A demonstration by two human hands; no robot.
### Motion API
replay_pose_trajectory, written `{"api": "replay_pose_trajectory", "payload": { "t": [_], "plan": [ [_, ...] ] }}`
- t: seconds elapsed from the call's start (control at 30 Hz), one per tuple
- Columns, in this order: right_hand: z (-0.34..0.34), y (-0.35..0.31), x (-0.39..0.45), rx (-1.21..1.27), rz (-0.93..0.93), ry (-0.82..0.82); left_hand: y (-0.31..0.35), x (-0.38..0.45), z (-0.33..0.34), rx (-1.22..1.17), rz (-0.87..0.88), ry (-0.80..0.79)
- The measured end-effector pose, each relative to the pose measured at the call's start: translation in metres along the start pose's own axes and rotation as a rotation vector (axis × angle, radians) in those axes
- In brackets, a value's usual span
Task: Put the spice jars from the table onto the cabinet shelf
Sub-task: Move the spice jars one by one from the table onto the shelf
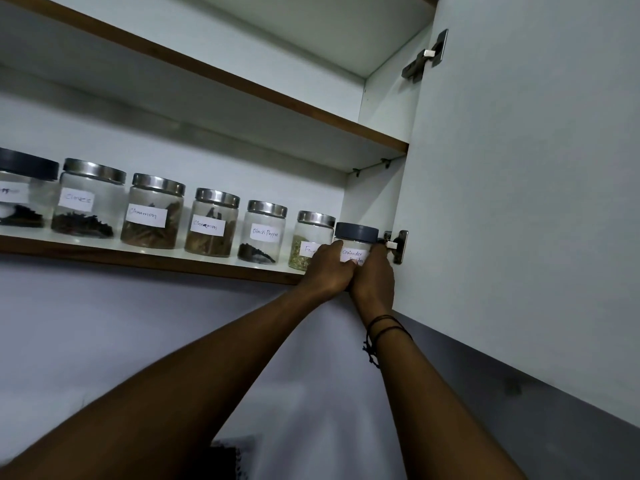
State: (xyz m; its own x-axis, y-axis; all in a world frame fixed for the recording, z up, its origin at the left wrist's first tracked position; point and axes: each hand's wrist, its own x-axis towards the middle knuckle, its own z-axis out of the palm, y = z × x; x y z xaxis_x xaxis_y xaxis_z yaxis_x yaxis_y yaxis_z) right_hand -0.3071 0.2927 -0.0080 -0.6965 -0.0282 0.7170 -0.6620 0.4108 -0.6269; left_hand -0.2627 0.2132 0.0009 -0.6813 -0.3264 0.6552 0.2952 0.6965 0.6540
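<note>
while both hands cup the coriander jar (pixel 356 244) at the right end of the cabinet shelf (pixel 145 259), the left hand (pixel 327 270) and right hand (pixel 375 275) have fingers wrapped tight on its sides. it sits beside the fennel jar (pixel 310 239), close to the door hinge (pixel 398 245). a careless push could knock either, or leave it overhanging the edge.

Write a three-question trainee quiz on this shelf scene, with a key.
1. True or false: both hands grip the coriander jar.
2. Which label appears on two jars? A) Cloves B) Cinnamon C) Black Pepper
3. What colour is the coriander jar's lid?

Key:
1. True; it sits at the right end of the shelf.
2. B; two Cinnamon jars stand side by side.
3. Dark grey; its neighbours' lids are metal.
</note>
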Motion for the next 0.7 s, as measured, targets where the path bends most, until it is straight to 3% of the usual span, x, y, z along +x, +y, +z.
{"api": "replay_pose_trajectory", "payload": {
  "t": [0.4,0.7],
  "plan": [
    [0.005,0.015,0.006,-0.117,-0.049,-0.107,0.001,0.003,-0.001,0.094,0.008,-0.153],
    [-0.036,-0.005,-0.009,-0.042,-0.199,-0.061,0.02,-0.015,-0.01,-0.086,0.198,-0.123]
  ]
}}
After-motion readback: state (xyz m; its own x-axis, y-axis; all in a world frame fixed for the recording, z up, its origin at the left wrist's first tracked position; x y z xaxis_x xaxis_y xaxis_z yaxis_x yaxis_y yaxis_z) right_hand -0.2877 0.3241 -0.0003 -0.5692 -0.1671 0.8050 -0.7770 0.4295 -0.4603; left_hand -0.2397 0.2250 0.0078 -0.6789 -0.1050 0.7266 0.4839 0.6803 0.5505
